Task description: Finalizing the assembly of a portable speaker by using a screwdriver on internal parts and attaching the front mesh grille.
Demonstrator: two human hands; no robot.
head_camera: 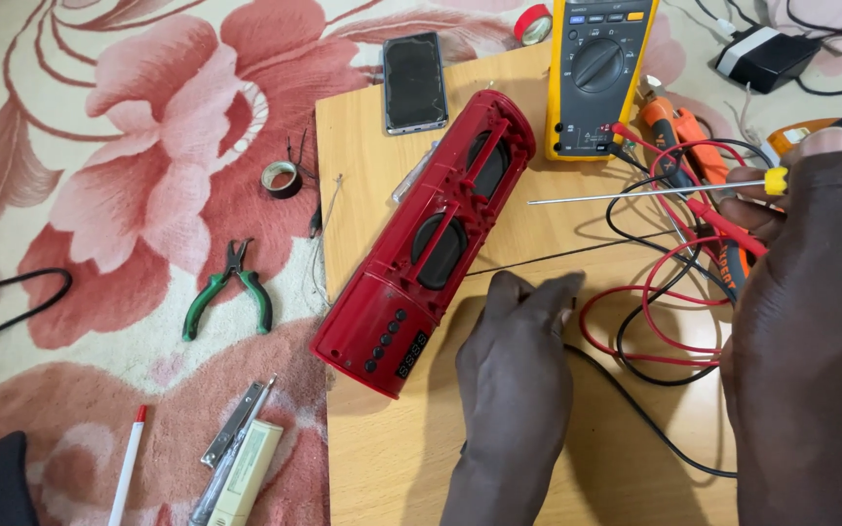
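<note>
Wooden surface (pixel 392 458) laid on floral carpet: left hand (pixel 516 370) rests flat, empty, by the red speaker casing (pixel 426 244). Right hand (pixel 811 292) is clamped on a screwdriver (pixel 655 191); its long shaft could be snagged in the looped meter leads (pixel 655 312), dragging the multimeter (pixel 599 73).

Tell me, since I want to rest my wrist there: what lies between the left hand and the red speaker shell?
In the head view, only bare wooden board separates the left hand from the red speaker shell; a thin dark wire runs just above the fingertips.
</note>
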